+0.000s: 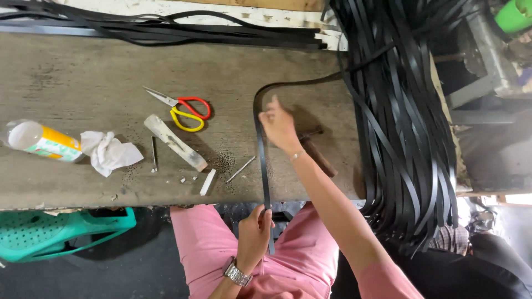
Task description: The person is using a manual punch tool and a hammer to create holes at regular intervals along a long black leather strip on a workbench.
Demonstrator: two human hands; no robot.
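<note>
Desk (83,77): long worn wooden top, grey-brown, spanning most of the head view. Person seated at its near edge, pink clothing on lap.

Bundle of black straps (410,138): large hank draped over the right end of the desk, hanging past the edge. More black strips lie flat along the far edge, top left.

Single black strap (260,149): leaves the bundle, curves left across the desk, then runs straight toward the person and over the near edge.

Green plastic basket (61,232): below the desk, left.

Right hand (279,126): on the desk just beside the strap's bend, fingertips pressing on or pinching it; exact grip cannot be told. Thin bracelet at wrist.

Left hand (256,232): below the desk edge, grip clenched around the strap's lower end; metal watch on wrist.

Smaller items, left of the strap:
- white-and-yellow tube (41,141), lying on its side
- crumpled white cloth (110,152), touching the tube's end
- whitish bar (174,142), angled
- scissors (185,111), red and yellow handles, blades shut
- short white stick (208,181)
- two thin metal pins (241,169)
</note>
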